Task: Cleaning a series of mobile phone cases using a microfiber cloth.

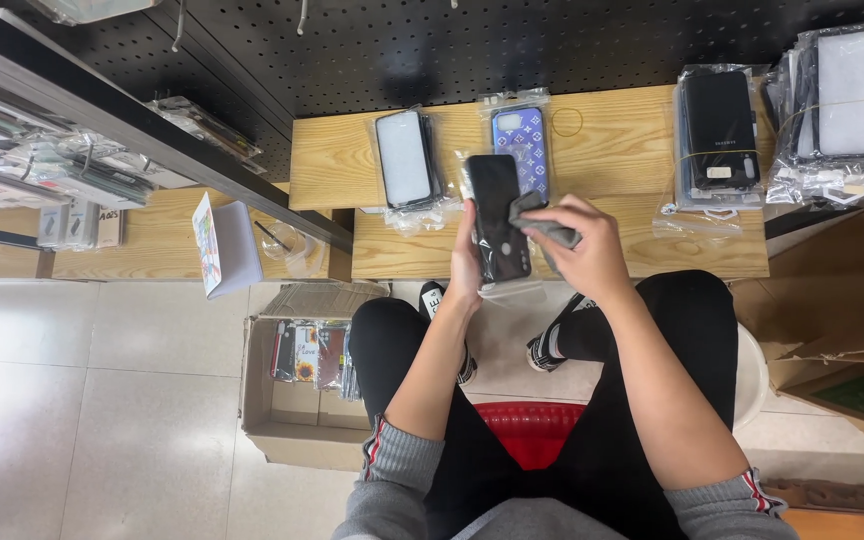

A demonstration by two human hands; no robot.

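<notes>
My left hand [468, 262] holds a black phone case in a clear plastic sleeve [497, 215] upright above the wooden shelf [642, 150]. My right hand [584, 248] presses a grey cloth [544, 222] against the right side of the case. Both hands are in front of my knees, just over the lower shelf step.
On the shelf lie a packaged white case [404, 158], a blue patterned case [522, 140], a rubber band [567, 122], a stack of black cases [717, 130] and bundled packs [857, 95]. A cardboard box [292, 400] of cases sits on the floor left. I sit on a red stool [530, 430].
</notes>
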